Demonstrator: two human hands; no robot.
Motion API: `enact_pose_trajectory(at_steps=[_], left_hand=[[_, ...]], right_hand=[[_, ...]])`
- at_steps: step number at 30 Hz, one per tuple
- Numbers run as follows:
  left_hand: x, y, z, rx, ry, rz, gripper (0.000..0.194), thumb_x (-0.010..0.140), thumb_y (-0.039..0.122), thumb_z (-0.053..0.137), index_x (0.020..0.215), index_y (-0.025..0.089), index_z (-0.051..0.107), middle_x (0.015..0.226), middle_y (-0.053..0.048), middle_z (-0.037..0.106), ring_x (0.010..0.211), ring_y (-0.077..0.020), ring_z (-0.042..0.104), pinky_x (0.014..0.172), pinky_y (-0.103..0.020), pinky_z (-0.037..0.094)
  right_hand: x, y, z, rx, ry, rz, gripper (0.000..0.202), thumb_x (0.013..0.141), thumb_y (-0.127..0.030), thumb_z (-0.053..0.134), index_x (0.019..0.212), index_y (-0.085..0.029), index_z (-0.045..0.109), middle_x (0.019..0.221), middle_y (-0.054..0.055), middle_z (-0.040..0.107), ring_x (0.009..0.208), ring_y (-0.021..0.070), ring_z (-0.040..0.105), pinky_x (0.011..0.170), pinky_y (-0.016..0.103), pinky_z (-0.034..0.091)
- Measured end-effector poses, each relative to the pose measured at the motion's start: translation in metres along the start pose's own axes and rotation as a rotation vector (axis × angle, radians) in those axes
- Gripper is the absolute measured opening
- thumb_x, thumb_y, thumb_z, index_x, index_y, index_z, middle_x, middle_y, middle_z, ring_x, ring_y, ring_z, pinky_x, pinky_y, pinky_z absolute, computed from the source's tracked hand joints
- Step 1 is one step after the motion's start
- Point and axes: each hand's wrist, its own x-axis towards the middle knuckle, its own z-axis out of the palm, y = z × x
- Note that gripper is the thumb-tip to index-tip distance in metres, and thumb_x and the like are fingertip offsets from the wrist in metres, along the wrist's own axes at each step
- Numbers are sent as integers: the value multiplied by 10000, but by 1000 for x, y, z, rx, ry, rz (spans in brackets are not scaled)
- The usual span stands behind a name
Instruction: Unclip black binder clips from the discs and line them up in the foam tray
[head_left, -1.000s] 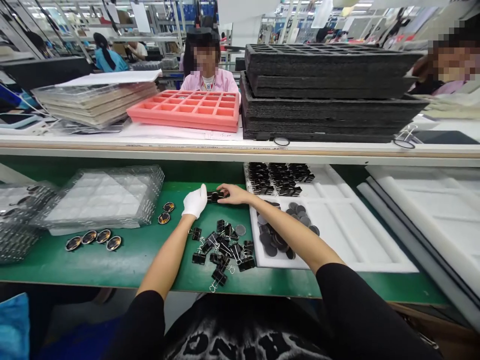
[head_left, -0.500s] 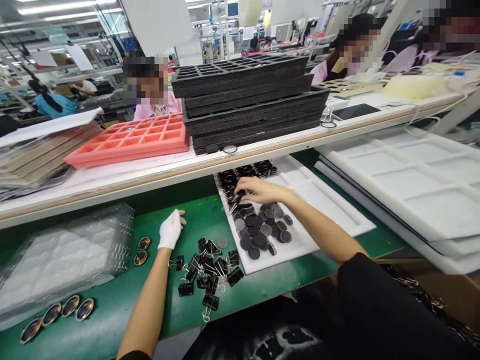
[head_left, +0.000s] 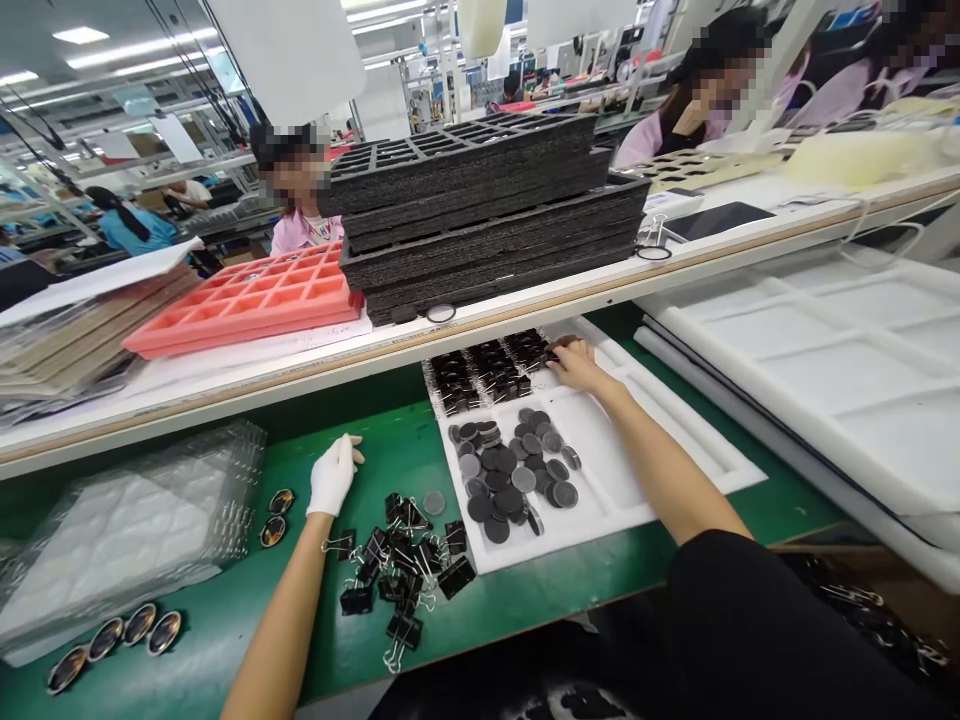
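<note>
My left hand [head_left: 335, 474], in a white glove with bare fingertips, rests over the green table, loosely bent; two fingertips show slightly apart and nothing is visible between them. At the far side of the white tray [head_left: 600, 510], my right hand [head_left: 576, 365] is closed on a small black piece, seemingly a binder clip, beside rows of binder clips [head_left: 499, 370]. Dark round discs [head_left: 502, 480] lie heaped in the nearer part of that tray. Between my left hand and the tray sits a loose pile of black binder clips [head_left: 405, 555], with one clear disc [head_left: 433, 502] behind it.
Clear plastic trays [head_left: 142, 530] are stacked at left, with several amber-dark round lenses [head_left: 139, 625] near them. A shelf [head_left: 480, 325] crosses above, bearing black foam trays [head_left: 487, 230] and a red tray [head_left: 247, 300]. White trays [head_left: 825, 350] stand at right. Co-workers sit beyond.
My right hand has moved right and away, from the left rows of binder clips to their right end, uncovering those rows. My left hand stays in about the same place; the camera view has shifted.
</note>
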Motion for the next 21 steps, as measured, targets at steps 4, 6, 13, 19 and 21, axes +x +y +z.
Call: enact_pose_trajectory(at_steps=[4, 6, 13, 19, 21], left_hand=[[-2, 3, 2, -38, 17, 1, 607, 1039, 630, 270, 1059, 230, 728, 816, -25, 745, 690, -192, 655, 813, -344, 555], [-4, 3, 4, -53, 64, -2, 626, 1044, 615, 238, 1111, 204, 705, 840, -47, 744, 708, -193, 664, 839, -347, 570], [-38, -38, -36, 472, 263, 306, 386, 999, 398, 435, 1186, 199, 708, 1141, -152, 755, 1115, -300, 696, 1028, -467, 501], [-91, -73, -76, 761, 424, 117, 433, 966, 405, 521, 1309, 195, 681, 1474, -211, 568, 1330, -405, 548, 1056, -558, 438], [-98, -72, -71, 779, 372, 35, 470, 989, 433, 479, 1345, 185, 662, 1554, -215, 500, 1387, -415, 496, 1073, -564, 424]], right_hand=[[-10, 3, 8, 25, 88, -62, 521, 922, -338, 513, 1419, -186, 545, 1432, 232, 446, 1307, 404, 393, 1094, 579, 368], [-14, 4, 8, 23, 101, -89, 573, 891, -336, 520, 1441, -177, 515, 1411, 230, 452, 1303, 405, 395, 1092, 575, 366], [-19, 3, 11, 5, 149, -86, 560, 919, -402, 493, 1425, -163, 508, 1309, 235, 487, 1257, 422, 418, 1050, 601, 380], [-22, -1, 5, -4, 189, -71, 544, 943, -451, 500, 1398, -165, 582, 1361, 288, 504, 1305, 432, 425, 1061, 621, 373], [-27, -6, -5, 27, 202, -105, 537, 948, -529, 480, 1321, -183, 652, 1310, 301, 555, 1314, 430, 454, 1075, 618, 370]])
